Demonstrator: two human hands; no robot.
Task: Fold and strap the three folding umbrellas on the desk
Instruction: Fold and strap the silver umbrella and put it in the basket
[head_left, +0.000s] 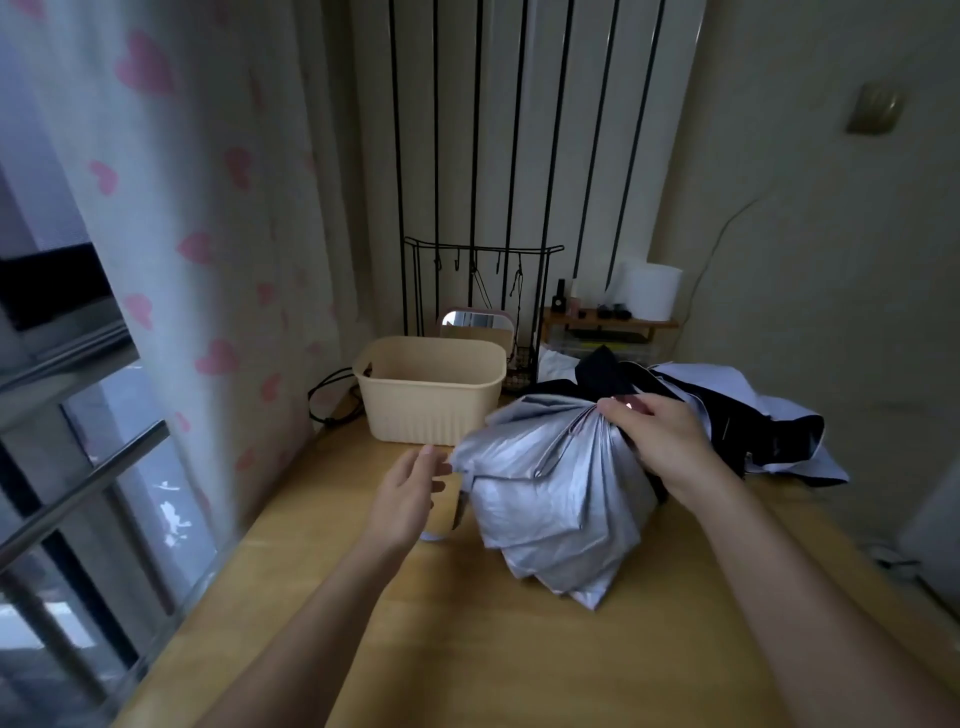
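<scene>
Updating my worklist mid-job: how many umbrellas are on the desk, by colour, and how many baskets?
silver umbrella: 1
black umbrella: 1
pale lilac umbrella: 1
beige basket: 1
Total: 4
The black and lilac fabrics overlap in a heap, so that split is my best reading.

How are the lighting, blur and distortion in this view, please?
Head view: dim, daylight from the window at left; wide-angle lens splays the desk edges; left hand slightly soft; silver umbrella shows mild sheen, no glare.
</scene>
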